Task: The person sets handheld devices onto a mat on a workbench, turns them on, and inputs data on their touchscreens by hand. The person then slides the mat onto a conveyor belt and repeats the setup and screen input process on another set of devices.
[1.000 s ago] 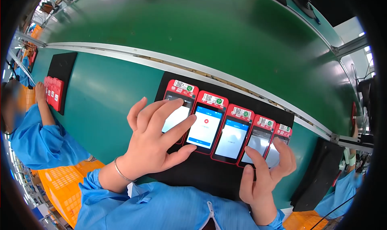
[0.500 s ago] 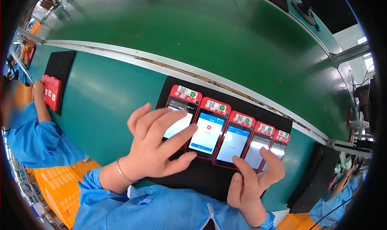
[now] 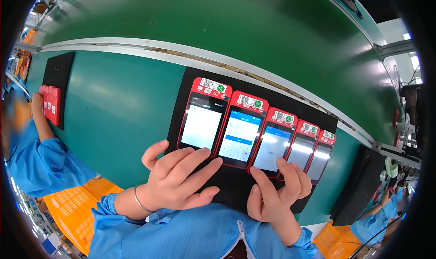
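Several red handheld touchscreen terminals lie face up in a slanting row on a black mat (image 3: 179, 118). Each has a QR sticker and a green round label at its top. The leftmost terminal (image 3: 203, 122) shows a mostly white page. On the second terminal (image 3: 240, 134) there is a blue bar and a keypad. The third terminal (image 3: 274, 145) glows pale with a blue header. My left hand (image 3: 181, 179) is open, its fingertips at the lower ends of the first two terminals. My right hand (image 3: 279, 191) is open too, fingers bent, fingertips by the third terminal's bottom edge; contact is unclear.
A green work table (image 3: 122, 109) runs under the mat, with a metal rail (image 3: 150, 52) behind. At left, a co-worker's hand (image 3: 37, 102) touches red devices (image 3: 52, 105). Orange crates (image 3: 75, 209) stand below. Another black mat (image 3: 359, 181) lies at right.
My left hand has drawn back from the leftmost screen, and my right hand has shifted left from the farther terminals. The second terminal's red-cross message has given way to a keypad page.
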`<state>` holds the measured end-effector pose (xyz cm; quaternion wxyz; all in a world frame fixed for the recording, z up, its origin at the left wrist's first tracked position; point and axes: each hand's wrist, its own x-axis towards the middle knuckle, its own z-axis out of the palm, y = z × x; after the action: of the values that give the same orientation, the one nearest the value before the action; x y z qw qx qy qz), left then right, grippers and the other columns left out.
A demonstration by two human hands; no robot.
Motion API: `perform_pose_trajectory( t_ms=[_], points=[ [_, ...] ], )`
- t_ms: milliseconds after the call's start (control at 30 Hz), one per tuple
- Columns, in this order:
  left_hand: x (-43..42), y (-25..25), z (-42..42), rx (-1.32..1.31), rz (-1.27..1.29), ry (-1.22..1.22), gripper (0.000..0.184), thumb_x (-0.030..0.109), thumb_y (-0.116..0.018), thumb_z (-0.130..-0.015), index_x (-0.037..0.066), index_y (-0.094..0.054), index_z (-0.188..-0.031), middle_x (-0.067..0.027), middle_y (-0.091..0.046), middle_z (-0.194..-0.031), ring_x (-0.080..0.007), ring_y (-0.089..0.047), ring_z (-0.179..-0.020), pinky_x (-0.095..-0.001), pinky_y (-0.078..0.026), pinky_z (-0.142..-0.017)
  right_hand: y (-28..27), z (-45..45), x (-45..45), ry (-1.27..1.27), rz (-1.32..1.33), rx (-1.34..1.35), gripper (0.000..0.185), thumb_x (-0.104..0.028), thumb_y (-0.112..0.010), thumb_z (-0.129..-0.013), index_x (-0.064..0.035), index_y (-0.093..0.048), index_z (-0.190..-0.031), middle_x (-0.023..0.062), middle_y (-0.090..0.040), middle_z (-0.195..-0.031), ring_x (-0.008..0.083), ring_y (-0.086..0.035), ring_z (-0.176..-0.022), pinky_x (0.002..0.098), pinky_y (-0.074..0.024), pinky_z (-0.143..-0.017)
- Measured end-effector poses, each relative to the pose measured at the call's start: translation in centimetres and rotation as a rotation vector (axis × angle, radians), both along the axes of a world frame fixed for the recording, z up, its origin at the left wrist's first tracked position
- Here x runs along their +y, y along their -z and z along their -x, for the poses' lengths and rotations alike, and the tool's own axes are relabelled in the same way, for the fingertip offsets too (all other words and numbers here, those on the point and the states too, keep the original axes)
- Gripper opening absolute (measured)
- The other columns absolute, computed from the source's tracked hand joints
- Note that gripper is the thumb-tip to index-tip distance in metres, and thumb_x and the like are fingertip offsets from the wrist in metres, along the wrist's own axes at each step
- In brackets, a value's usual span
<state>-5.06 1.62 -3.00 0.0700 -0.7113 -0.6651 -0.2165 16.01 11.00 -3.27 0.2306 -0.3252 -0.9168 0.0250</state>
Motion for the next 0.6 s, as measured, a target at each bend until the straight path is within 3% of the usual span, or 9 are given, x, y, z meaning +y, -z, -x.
perform_pose_trajectory(
  t_ms=[200,267,600],
  points=[
    [0.56,0.16,-0.13,-0.005,0.083,-0.005,0.042,0.051,-0.049,-0.089,0.020,-0.076,-0.101,-0.0026,-0.060,-0.107,-0.0172,-0.050,-0.098,-0.0446,-0.024,-0.108,0.00,0.06,-0.04,-0.007,-0.016,-0.010,0.030,-0.027,-0.054,-0.080,-0.0228,-0.076,-0.099,0.0017,-0.056,-0.123,0.0193,-0.042,-0.113,0.0370,-0.0277,-0.095],
    [0.27,0.17,-0.44,-0.075,0.072,-0.024,0.041,0.048,-0.057,-0.085,0.019,-0.072,-0.109,0.0009,-0.059,-0.115,-0.0150,-0.050,-0.101,-0.0426,-0.025,-0.108,-0.05,-0.10,-0.12,-0.002,-0.032,-0.005,0.030,-0.028,-0.053,-0.080,-0.0232,-0.076,-0.099,0.0013,-0.056,-0.122,0.0192,-0.041,-0.113,0.0370,-0.0276,-0.095],
    [0.20,0.22,-0.57,-0.055,0.061,-0.032,0.035,0.042,-0.056,-0.087,0.019,-0.072,-0.108,0.0008,-0.061,-0.116,-0.0157,-0.049,-0.102,-0.0411,-0.027,-0.107,-0.10,-0.36,-0.09,0.007,-0.069,0.011,0.029,-0.029,-0.053,-0.080,-0.0237,-0.077,-0.095,0.0008,-0.057,-0.116,0.0184,-0.041,-0.111,0.0365,-0.0267,-0.098]
  ],
)
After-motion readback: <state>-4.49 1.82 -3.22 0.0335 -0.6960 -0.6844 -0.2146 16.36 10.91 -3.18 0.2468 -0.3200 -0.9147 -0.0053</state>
